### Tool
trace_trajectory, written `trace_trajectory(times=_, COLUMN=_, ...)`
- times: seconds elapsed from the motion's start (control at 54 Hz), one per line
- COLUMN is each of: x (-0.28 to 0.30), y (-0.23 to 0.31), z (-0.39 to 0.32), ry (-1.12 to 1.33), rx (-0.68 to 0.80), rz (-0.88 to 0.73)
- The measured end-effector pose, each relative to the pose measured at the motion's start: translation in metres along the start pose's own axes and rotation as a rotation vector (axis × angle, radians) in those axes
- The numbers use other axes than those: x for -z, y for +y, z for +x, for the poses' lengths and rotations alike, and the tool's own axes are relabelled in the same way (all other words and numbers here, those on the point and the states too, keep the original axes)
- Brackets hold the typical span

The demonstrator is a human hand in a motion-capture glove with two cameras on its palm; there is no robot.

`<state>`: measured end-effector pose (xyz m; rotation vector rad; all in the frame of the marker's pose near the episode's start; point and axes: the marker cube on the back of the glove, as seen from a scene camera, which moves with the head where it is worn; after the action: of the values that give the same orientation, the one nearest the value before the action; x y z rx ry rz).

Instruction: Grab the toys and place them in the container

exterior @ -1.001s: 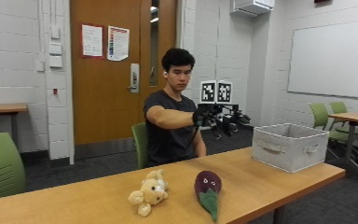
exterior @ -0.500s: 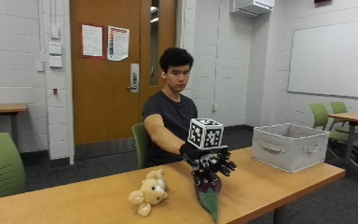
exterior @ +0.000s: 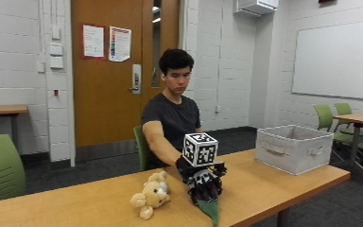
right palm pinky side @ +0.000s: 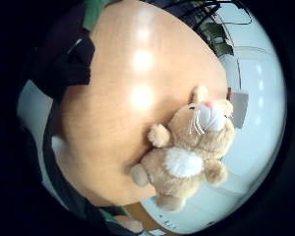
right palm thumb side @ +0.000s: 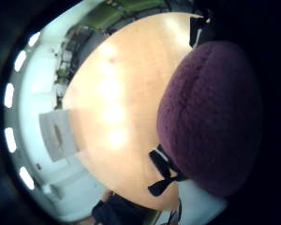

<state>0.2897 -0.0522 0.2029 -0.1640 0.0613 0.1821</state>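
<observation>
Gloved right hand (exterior: 203, 182) covers purple toy (right palm thumb side: 210, 117) at table edge (exterior: 276, 208)

Tan plush bunny (right palm pinky side: 187, 155) on its back on wooden table (right palm pinky side: 118, 98)

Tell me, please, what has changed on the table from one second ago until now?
The gloved right hand came down from chest height onto the purple plush toy with the green tip and now covers it; whether it grips cannot be seen. The tan plush rabbit, the container and the table stayed in place.
</observation>
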Motion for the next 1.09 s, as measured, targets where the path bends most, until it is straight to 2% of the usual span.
trace_trajectory(times=0.278, x=0.015, y=-0.003, z=0.002, ry=0.154, rx=-0.091, rz=0.141)
trace_trajectory(times=0.574, x=0.047, y=0.008, z=-0.030, ry=0.000, rx=-0.041, rz=0.117)
trace_trajectory(times=0.797, x=0.120, y=0.021, z=-0.074, ry=-0.057, rx=-0.004, rz=0.136)
trace_trajectory(times=1.093, x=0.254, y=0.062, z=-0.220, ry=-0.099, rx=0.230, rz=0.284)
